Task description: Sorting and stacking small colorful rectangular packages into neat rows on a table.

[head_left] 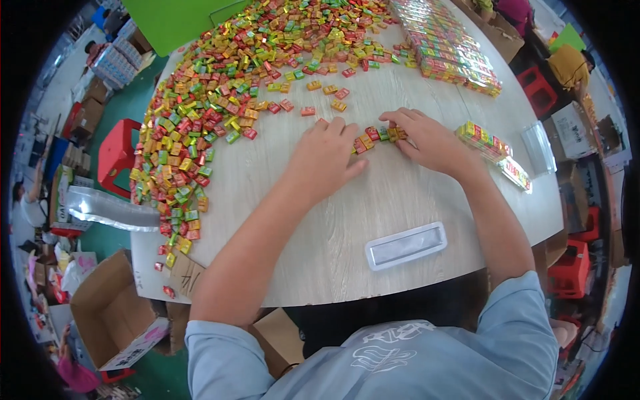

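On the table, a short row of small wrapped candies in orange, red, green and yellow lies between my two hands. My left hand is curled at the row's left end, its thumb and forefinger on either side of the candies; its palm side is hidden. At the right end, the bent fingers of my right hand grip the candies. Nearer to me lies a white rectangular tray. Right of my right hand rests a clear pack filled with candies.
A big heap of wrapped candies covers the table's far and left parts. Filled clear packs line the far right. An empty clear tray sits at the right edge. A cardboard box and red stool stand left.
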The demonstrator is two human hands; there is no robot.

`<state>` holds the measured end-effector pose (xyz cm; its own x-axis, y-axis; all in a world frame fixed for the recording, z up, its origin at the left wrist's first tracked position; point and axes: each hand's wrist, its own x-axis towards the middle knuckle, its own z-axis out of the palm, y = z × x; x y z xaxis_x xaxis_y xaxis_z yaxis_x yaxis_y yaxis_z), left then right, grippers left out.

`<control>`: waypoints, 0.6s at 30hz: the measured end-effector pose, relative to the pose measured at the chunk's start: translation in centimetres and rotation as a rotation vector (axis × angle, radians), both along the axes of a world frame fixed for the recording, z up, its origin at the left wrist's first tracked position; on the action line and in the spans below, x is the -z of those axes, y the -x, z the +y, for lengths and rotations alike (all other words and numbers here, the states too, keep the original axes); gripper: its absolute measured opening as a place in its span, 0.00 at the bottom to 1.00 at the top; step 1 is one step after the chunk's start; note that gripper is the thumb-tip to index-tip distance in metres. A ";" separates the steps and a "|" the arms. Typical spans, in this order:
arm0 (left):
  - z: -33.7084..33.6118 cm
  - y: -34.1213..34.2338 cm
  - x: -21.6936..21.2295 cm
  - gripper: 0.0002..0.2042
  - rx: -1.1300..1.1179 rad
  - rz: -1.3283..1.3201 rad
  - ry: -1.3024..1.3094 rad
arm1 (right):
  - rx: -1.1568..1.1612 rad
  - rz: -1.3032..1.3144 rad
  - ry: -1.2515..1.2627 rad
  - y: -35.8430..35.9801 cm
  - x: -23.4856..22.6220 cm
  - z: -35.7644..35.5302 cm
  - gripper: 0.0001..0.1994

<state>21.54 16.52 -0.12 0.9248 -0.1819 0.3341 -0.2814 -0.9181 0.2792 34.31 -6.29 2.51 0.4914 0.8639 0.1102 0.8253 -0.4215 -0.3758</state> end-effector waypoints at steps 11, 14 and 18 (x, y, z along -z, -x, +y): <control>-1.7 -0.7 0.9 0.21 -0.151 0.049 0.095 | -0.083 -0.093 -0.122 0.3 2.5 1.7 0.20; -2.1 -0.8 1.1 0.18 -0.134 0.018 0.115 | -0.090 -0.146 -0.172 0.3 2.8 0.6 0.18; -2.3 0.8 0.8 0.15 -0.126 0.018 0.104 | -0.137 -0.079 -0.206 0.9 3.0 0.5 0.16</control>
